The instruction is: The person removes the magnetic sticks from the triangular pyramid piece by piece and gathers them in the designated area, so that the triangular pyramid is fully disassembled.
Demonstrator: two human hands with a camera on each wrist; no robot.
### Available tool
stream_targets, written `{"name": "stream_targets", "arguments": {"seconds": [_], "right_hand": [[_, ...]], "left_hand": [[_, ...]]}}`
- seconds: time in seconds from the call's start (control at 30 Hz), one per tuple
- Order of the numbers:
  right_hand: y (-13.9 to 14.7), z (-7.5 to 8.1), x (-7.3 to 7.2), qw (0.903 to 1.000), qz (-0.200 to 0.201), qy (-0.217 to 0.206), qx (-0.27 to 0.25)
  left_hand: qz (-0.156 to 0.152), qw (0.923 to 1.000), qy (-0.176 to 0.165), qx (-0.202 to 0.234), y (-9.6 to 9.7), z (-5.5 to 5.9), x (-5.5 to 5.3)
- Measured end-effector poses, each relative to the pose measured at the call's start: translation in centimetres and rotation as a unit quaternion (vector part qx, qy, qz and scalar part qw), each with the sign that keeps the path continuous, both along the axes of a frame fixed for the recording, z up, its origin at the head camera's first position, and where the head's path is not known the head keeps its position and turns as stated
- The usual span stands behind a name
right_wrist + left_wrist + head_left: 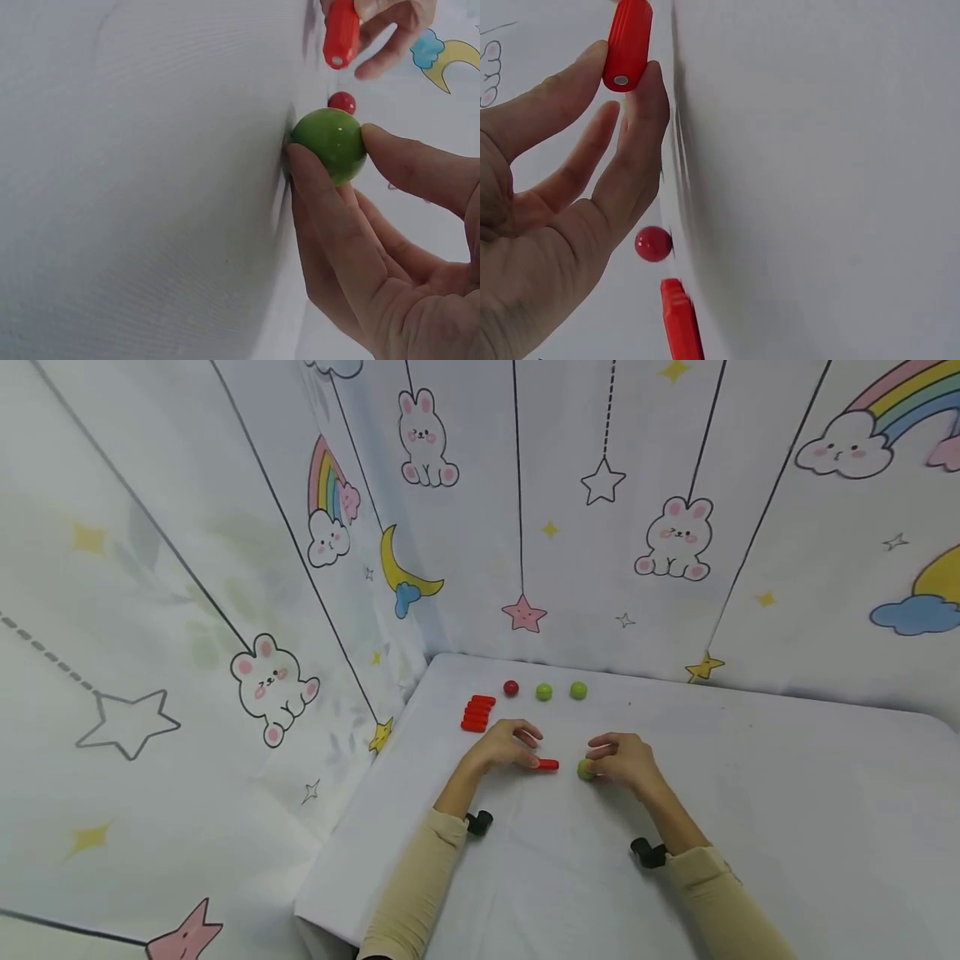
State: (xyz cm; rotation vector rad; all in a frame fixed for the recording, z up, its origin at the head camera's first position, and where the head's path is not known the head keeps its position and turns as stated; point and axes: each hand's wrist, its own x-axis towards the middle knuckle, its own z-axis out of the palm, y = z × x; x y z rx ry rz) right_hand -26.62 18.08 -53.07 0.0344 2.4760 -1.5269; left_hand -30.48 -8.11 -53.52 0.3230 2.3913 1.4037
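Note:
In the head view my left hand (510, 745) pinches a red rod (548, 765) between thumb and fingers. The left wrist view shows this rod (628, 46) up close, ridged along its sides, with a round silvery inset in its end. My right hand (626, 764) pinches a shiny green ball (585, 769) between thumb and fingertips, close over the white table. In the right wrist view the green ball (330, 145) is near the camera, and the red rod (342, 34) in the left hand appears beyond it. Rod and ball are a short gap apart.
Several red rods (477, 714) lie side by side on the white table (787, 827), beyond the left hand. A dark red ball (511, 688) and two green balls (543, 692) stand in a row near the back edge. A patterned curtain (480, 527) hangs behind the table.

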Motion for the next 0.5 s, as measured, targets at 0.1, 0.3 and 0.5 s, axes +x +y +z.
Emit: {"name": "stream_targets", "arguments": {"seconds": [0.1, 0.3, 0.5], "right_hand": [[0.1, -0.1, 0.0, 1.0, -0.001, 0.001, -0.007], [0.0, 0.0, 0.0, 0.9998, -0.001, -0.003, -0.019], [0.1, 0.2, 0.1, 0.9999, -0.002, -0.004, -0.016]], "left_hand": [[-0.004, 0.9999, 0.001, -0.012, -1.3, 0.1, 0.1], [-0.001, 0.9997, 0.024, -0.002, -4.2, 0.6, 0.1], [0.052, 0.9974, 0.05, -0.003, -6.5, 1.2, -0.1]]}}
